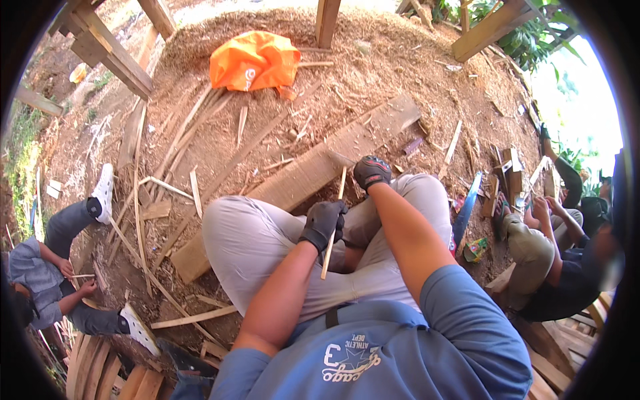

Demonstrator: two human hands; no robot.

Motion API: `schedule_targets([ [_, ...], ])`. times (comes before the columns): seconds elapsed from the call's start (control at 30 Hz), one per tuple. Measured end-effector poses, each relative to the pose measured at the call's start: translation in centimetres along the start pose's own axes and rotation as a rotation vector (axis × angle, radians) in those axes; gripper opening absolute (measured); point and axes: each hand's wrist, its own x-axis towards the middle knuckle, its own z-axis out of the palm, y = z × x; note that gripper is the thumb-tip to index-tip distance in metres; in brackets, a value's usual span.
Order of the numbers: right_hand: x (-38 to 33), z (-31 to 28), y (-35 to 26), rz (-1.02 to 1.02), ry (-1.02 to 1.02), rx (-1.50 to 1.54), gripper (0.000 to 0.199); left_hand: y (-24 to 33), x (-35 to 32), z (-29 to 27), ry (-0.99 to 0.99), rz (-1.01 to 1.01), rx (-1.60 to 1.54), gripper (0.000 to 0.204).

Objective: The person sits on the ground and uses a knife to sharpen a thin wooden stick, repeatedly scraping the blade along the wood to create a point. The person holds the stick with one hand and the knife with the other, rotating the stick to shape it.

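My left hand (325, 223), in a dark glove, is closed round a thin pale wooden stick (328, 252) above my crossed legs. The stick stands nearly upright in the picture, its far end close to my right hand. A padded black glove covers my right hand (371, 173), which is closed by my right knee. From this fist a short, flat, brownish blade (341, 159) points left, seemingly a knife; its handle is hidden in my grip. Beneath the stick's far end and the blade runs a long, thick wooden plank (293, 180) on the ground.
An orange bag (255, 61) lies at the far side. Wood strips (193, 127) and shavings litter the dirt. At left sits a person (50, 273) holding a small stick; other people (560, 247) sit at right. A blue blade-shaped thing (467, 207) stands near my right knee.
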Motion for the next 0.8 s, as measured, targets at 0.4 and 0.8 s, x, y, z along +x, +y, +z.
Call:
schedule_targets([
  [0.4,-0.7,2.0,2.4,-0.375,-0.155,-0.108,0.034,0.8,-0.3,1.0,0.042,-0.161,-0.121,0.024],
  [0.8,0.0,1.2,0.7,-0.149,-0.217,-0.039,0.037,1.1,-0.4,0.8,0.079,-0.048,-0.055,0.033],
])
